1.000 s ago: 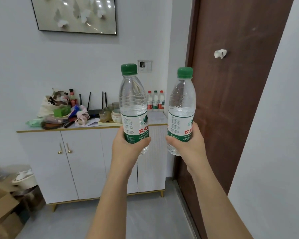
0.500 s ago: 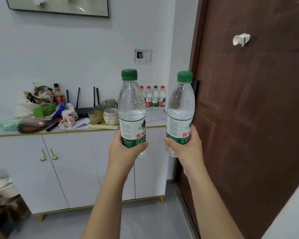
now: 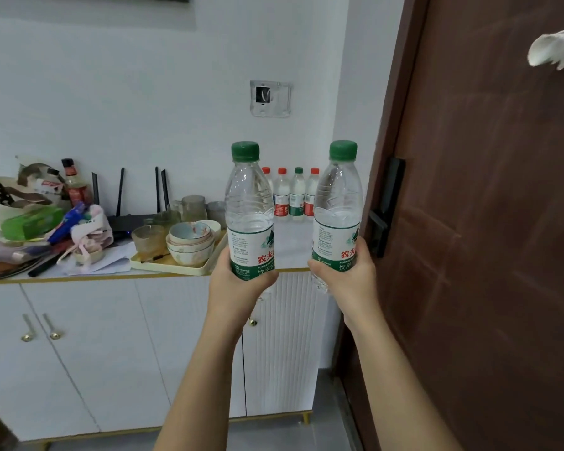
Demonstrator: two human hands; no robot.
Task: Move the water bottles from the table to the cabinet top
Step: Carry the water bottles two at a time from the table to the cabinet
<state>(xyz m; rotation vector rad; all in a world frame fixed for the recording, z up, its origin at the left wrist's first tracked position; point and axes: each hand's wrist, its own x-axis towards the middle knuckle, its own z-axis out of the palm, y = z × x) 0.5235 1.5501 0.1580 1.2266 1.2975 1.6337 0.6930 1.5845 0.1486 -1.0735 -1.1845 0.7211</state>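
Note:
I hold two clear, green-capped water bottles upright in front of me. My left hand (image 3: 236, 284) grips the left bottle (image 3: 248, 206) around its green label. My right hand (image 3: 345, 278) grips the right bottle (image 3: 337, 203) the same way. Both are held in the air just before the front edge of the white cabinet top (image 3: 290, 245). Several small bottles (image 3: 290, 195) with red and green caps stand in a row at the back right of that top, against the wall.
A cream tray (image 3: 176, 265) with stacked bowls and glasses sits left of the bottles. Further left lie a router, bags and clutter (image 3: 36, 219). A brown door (image 3: 485, 222) with a black handle (image 3: 385, 206) stands close on the right.
The cabinet has come nearer and larger in view. Both bottles stay upright in my hands and now sit lower against the cabinet top's front edge.

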